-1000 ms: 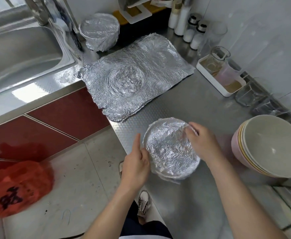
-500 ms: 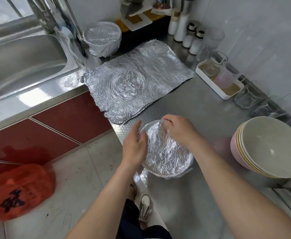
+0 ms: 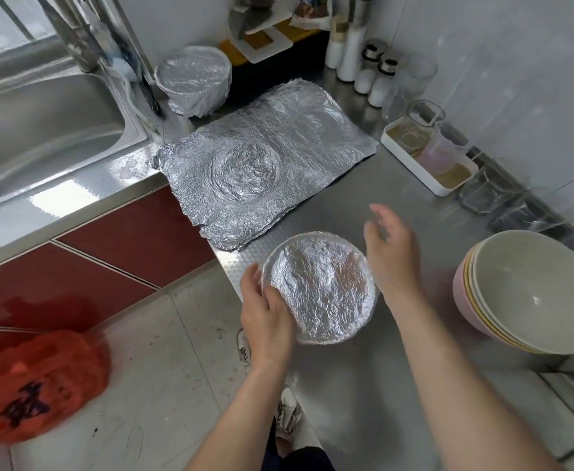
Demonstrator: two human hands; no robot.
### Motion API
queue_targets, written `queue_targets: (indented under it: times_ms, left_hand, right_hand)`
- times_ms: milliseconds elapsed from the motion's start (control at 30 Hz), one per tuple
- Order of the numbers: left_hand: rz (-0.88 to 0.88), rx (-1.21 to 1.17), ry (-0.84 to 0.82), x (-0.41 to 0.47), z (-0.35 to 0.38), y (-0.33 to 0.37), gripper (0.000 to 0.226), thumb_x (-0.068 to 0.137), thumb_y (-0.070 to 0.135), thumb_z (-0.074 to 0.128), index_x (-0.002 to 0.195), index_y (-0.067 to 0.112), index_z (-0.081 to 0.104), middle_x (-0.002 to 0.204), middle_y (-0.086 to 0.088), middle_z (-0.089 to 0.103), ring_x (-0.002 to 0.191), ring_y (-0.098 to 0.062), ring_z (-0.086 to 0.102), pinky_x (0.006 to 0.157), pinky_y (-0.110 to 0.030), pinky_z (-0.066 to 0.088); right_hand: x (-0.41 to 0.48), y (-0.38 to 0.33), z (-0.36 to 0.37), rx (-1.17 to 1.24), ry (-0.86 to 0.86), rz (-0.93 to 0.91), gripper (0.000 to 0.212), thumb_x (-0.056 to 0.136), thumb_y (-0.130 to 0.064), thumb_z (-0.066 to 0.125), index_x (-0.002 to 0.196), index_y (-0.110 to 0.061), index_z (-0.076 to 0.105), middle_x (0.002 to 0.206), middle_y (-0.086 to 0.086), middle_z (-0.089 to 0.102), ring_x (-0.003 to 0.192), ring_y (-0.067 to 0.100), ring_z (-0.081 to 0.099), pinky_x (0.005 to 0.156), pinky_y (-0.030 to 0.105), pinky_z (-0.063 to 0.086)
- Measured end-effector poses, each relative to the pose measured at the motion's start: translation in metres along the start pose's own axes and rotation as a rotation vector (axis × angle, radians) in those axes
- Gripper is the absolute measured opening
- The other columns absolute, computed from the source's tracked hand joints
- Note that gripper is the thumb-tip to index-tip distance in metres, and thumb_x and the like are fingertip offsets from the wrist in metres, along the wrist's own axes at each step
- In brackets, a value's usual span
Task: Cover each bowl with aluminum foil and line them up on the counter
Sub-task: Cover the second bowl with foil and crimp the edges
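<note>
The right hand (image 3: 392, 256) has come off the foil-covered bowl (image 3: 319, 288) and now hovers open and blurred, just beside its far right rim. The left hand (image 3: 265, 311) grips the left rim. I judge this bowl wrapped and ready for lining up. It sits on the surface (image 3: 414, 198) between both hands. A flat foil sheet (image 3: 262, 168) lies beyond them, and a stack of bare bowls (image 3: 530, 294) stands to the right.

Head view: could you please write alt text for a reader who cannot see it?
A left hand grips a foil-covered bowl on a counter, the right hand open beside it. Nearby lie a foil sheet, another covered bowl and stacked bowls.
</note>
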State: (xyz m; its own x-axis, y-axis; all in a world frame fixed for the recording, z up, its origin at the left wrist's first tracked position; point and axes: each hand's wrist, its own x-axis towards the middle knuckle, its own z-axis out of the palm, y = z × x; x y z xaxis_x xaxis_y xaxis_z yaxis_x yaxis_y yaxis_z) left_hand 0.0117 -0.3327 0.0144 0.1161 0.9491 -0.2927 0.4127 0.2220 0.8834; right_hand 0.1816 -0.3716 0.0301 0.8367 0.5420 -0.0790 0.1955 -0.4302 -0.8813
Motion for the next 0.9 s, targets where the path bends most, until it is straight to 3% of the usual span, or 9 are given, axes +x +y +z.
queue_targets:
  times_ms: [67,167,233,333,500,667,733,800,900]
  left_hand:
    - [-0.035,-0.028,0.0,0.005,-0.002,0.002,0.041,0.101,0.014,0.041,0.141,0.021,0.044,0.14,0.004,0.05,0.119,-0.006,0.046,0.1,-0.025,0.034]
    - [-0.066,-0.068,-0.045,0.016,-0.003,0.008,0.04,0.101,0.018,0.043,0.14,0.021,0.048,0.137,0.004,0.054,0.119,-0.004,0.051,0.1,-0.019,0.037]
    - [-0.097,-0.116,-0.097,0.022,0.002,0.011,0.039,0.101,0.016,0.043,0.139,0.017,0.05,0.116,0.004,0.063,0.087,0.014,0.058,0.072,-0.001,0.042]
    - [-0.118,-0.143,-0.131,0.025,0.005,0.011,0.036,0.101,0.014,0.041,0.135,0.016,0.055,0.075,0.009,0.053,0.044,0.013,0.047,0.041,-0.004,0.034]
    - [-0.104,-0.161,-0.092,0.023,0.009,0.007,0.035,0.103,0.016,0.04,0.134,0.015,0.055,0.072,0.016,0.05,0.044,0.016,0.045,0.044,-0.002,0.034]
    - [-0.095,-0.175,-0.042,0.022,0.018,-0.004,0.033,0.104,0.024,0.037,0.13,0.023,0.057,0.057,0.01,0.043,0.049,-0.01,0.038,0.052,-0.028,0.037]
    - [-0.092,-0.164,-0.025,0.021,0.021,-0.008,0.032,0.104,0.028,0.036,0.129,0.027,0.056,0.057,0.01,0.044,0.05,-0.013,0.038,0.056,-0.034,0.037]
    - [-0.089,-0.156,-0.017,0.021,0.023,-0.011,0.034,0.104,0.03,0.035,0.133,0.027,0.053,0.061,0.009,0.047,0.05,-0.012,0.039,0.06,-0.035,0.038]
    - [-0.057,-0.115,-0.049,0.02,0.018,-0.011,0.036,0.105,0.027,0.035,0.137,0.023,0.05,0.067,0.006,0.05,0.049,-0.005,0.044,0.059,-0.026,0.043]
  right_hand:
    - [-0.026,0.017,-0.014,0.374,0.207,0.289,0.034,0.096,-0.008,0.05,0.129,-0.01,0.057,0.132,0.003,0.059,0.116,0.008,0.054,0.095,0.012,0.041]
    - [-0.059,0.044,-0.007,0.553,0.193,0.504,0.028,0.094,-0.015,0.055,0.122,-0.018,0.061,0.131,-0.001,0.059,0.119,0.01,0.054,0.105,0.026,0.039]
    - [-0.066,0.053,0.003,0.671,0.139,0.589,0.024,0.087,-0.027,0.062,0.11,-0.022,0.066,0.129,0.0,0.062,0.12,0.013,0.055,0.11,0.036,0.037]
    - [-0.061,0.053,0.015,0.762,0.067,0.604,0.048,0.077,-0.045,0.064,0.112,-0.013,0.069,0.119,0.007,0.068,0.117,0.022,0.06,0.107,0.048,0.041]
    - [-0.049,0.045,0.02,0.717,0.029,0.612,0.066,0.069,-0.057,0.066,0.115,-0.01,0.066,0.112,0.009,0.07,0.107,0.025,0.065,0.099,0.051,0.048]
    - [-0.045,0.03,0.022,0.511,0.082,0.498,0.056,0.101,-0.038,0.045,0.116,0.015,0.055,0.117,0.036,0.057,0.103,0.043,0.06,0.085,0.05,0.051]
    - [-0.045,0.028,0.021,0.441,0.079,0.442,0.059,0.103,-0.035,0.039,0.101,0.022,0.051,0.089,0.039,0.057,0.074,0.034,0.056,0.059,0.034,0.045]
    - [-0.045,0.025,0.021,0.396,0.056,0.401,0.053,0.103,-0.034,0.037,0.078,0.01,0.05,0.061,0.017,0.041,0.063,0.021,0.037,0.045,0.023,0.03]
    - [-0.044,0.025,0.017,0.351,0.018,0.341,0.055,0.103,-0.032,0.037,0.08,0.017,0.05,0.064,0.03,0.042,0.062,0.024,0.042,0.051,0.033,0.038]
